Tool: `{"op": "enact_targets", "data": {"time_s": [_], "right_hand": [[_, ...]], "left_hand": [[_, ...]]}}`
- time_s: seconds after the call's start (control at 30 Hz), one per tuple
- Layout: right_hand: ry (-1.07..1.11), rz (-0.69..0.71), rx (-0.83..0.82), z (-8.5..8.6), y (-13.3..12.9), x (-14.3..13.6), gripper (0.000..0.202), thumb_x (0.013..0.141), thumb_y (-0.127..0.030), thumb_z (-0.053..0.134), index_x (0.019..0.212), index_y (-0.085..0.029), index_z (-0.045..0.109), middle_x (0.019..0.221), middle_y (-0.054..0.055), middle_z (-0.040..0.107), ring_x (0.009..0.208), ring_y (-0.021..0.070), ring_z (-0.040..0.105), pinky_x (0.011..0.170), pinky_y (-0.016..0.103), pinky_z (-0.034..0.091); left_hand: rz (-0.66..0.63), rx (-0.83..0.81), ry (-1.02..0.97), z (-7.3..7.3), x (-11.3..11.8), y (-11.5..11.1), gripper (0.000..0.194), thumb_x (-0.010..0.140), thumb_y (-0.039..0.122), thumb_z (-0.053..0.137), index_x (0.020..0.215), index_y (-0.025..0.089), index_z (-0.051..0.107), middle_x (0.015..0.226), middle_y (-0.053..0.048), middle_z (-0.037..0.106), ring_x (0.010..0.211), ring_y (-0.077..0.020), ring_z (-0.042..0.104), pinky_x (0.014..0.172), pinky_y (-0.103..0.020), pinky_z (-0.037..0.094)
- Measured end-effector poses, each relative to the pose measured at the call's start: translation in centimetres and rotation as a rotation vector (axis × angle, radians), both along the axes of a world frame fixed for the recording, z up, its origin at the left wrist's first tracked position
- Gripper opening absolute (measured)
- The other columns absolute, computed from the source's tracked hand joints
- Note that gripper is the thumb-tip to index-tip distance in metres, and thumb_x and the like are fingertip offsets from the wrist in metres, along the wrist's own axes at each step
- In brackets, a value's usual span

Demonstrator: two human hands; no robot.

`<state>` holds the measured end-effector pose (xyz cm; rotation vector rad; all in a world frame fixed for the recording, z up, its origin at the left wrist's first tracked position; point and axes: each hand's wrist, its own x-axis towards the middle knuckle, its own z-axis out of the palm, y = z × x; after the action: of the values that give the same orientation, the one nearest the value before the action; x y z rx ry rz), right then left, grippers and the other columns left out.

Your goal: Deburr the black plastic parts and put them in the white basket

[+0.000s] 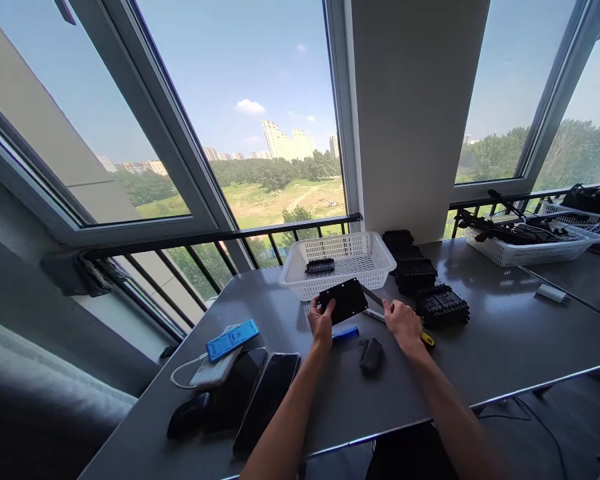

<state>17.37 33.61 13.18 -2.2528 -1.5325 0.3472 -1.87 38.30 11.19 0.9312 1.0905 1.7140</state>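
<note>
Left hand [321, 325]: thumb and fingers pinch one black plate [347, 301], mid-frame, its left edge partly covered.
Right hand [403, 323]: closed around one slim dark tool [373, 298]; its grip is hidden, and whether the yellow tip [427, 339] behind the palm belongs to it cannot be told.
White baskets [300, 287]: three; one at centre with one black ribbed piece [320, 266] inside, two upper right, the farthest cut off.
Black stacked parts [415, 272]: right of centre, overlapping, too dark to count.
Dark lump [371, 355]: one, between the forearms, unclear.
</note>
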Motion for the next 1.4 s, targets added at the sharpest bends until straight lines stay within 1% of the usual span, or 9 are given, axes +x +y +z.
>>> {"op": "enact_targets", "data": {"time_s": [0.13, 0.37, 0.53, 0.67, 0.87, 0.97, 1.17, 1.27, 1.4], "right_hand": [[0.033, -0.011, 0.012, 0.5, -0.2, 0.1, 0.052, 0.096, -0.053, 0.028, 0.097, -0.020, 0.068, 0.098, 0.016, 0.071, 0.092, 0.0286, 0.067, 0.075, 0.036, 0.045], [0.074, -0.025, 0.059, 0.8, -0.6, 0.8, 0.054, 0.096, -0.052, 0.024, 0.098, -0.020, 0.068, 0.097, 0.015, 0.071, 0.091, 0.0294, 0.067, 0.073, 0.036, 0.044], [0.106, -0.009, 0.041, 0.9, -0.9, 0.3, 0.048, 0.096, -0.049, 0.029, 0.100, -0.020, 0.067, 0.099, 0.013, 0.071, 0.091, 0.0283, 0.066, 0.072, 0.034, 0.043], [0.123, 0.033, 0.054, 1.0, -1.1, 0.1, 0.046, 0.096, -0.049, 0.030, 0.095, -0.021, 0.066, 0.095, 0.011, 0.071, 0.090, 0.0277, 0.066, 0.072, 0.034, 0.042], [0.143, 0.027, 0.123, 1.0, -1.3, 0.2, 0.050, 0.094, -0.057, 0.031, 0.088, -0.021, 0.066, 0.088, 0.010, 0.071, 0.085, 0.0253, 0.066, 0.066, 0.030, 0.038], [0.157, 0.025, 0.168, 0.9, -1.3, 0.3, 0.051, 0.092, -0.060, 0.032, 0.084, -0.021, 0.065, 0.083, 0.010, 0.070, 0.079, 0.0235, 0.064, 0.061, 0.028, 0.034], [0.234, 0.133, 0.371, 0.9, -1.3, 0.8, 0.052, 0.092, -0.061, 0.033, 0.069, -0.021, 0.057, 0.066, 0.004, 0.065, 0.063, 0.0176, 0.057, 0.056, 0.026, 0.029], [0.235, 0.201, 0.453, 1.7, -0.7, 0.5, 0.052, 0.093, -0.059, 0.032, 0.068, -0.021, 0.056, 0.064, 0.003, 0.063, 0.060, 0.0158, 0.054, 0.056, 0.025, 0.028], [0.166, 0.368, 0.474, 3.0, 1.1, -0.3, 0.048, 0.092, -0.058, 0.038, 0.071, -0.020, 0.061, 0.067, 0.003, 0.066, 0.063, 0.0160, 0.057, 0.056, 0.025, 0.028]], "left_hand": [[0.003, -0.002, -0.006, -0.1, -0.1, 0.2, 0.046, 0.059, 0.038, 0.076, 0.098, 0.020, 0.058, 0.083, -0.002, 0.069, 0.076, -0.0166, 0.066, 0.073, -0.029, 0.052], [0.008, -0.020, 0.059, -0.4, -0.1, 0.2, 0.048, 0.060, 0.038, 0.076, 0.100, 0.018, 0.059, 0.082, -0.003, 0.069, 0.076, -0.0177, 0.066, 0.074, -0.030, 0.052], [0.009, -0.007, 0.083, -0.5, -0.1, 0.2, 0.049, 0.059, 0.037, 0.076, 0.101, 0.018, 0.060, 0.085, -0.005, 0.069, 0.078, -0.0186, 0.066, 0.076, -0.031, 0.052], [0.022, -0.005, 0.087, -0.5, -0.2, 0.3, 0.047, 0.058, 0.034, 0.077, 0.098, 0.016, 0.061, 0.085, -0.005, 0.069, 0.078, -0.0186, 0.065, 0.075, -0.031, 0.051], [0.011, -0.012, 0.062, -0.3, 0.1, -0.1, 0.043, 0.057, 0.034, 0.076, 0.095, 0.018, 0.062, 0.079, -0.003, 0.068, 0.073, -0.0179, 0.065, 0.071, -0.031, 0.052], [-0.011, -0.007, 0.034, -0.2, 0.2, -0.2, 0.042, 0.058, 0.034, 0.075, 0.094, 0.017, 0.062, 0.081, -0.003, 0.069, 0.074, -0.0182, 0.066, 0.071, -0.031, 0.052], [-0.060, 0.005, 0.025, -0.2, 0.4, -0.3, 0.044, 0.057, 0.035, 0.076, 0.095, 0.017, 0.062, 0.083, -0.004, 0.070, 0.077, -0.0188, 0.066, 0.073, -0.031, 0.052], [-0.101, 0.005, 0.016, -0.2, 0.6, -0.5, 0.045, 0.058, 0.036, 0.077, 0.096, 0.017, 0.059, 0.084, -0.004, 0.070, 0.076, -0.0182, 0.066, 0.072, -0.030, 0.052], [-0.115, -0.006, 0.037, -0.5, 0.7, -0.5, 0.049, 0.060, 0.039, 0.077, 0.099, 0.017, 0.057, 0.081, -0.005, 0.070, 0.074, -0.0195, 0.067, 0.071, -0.031, 0.052]]}}
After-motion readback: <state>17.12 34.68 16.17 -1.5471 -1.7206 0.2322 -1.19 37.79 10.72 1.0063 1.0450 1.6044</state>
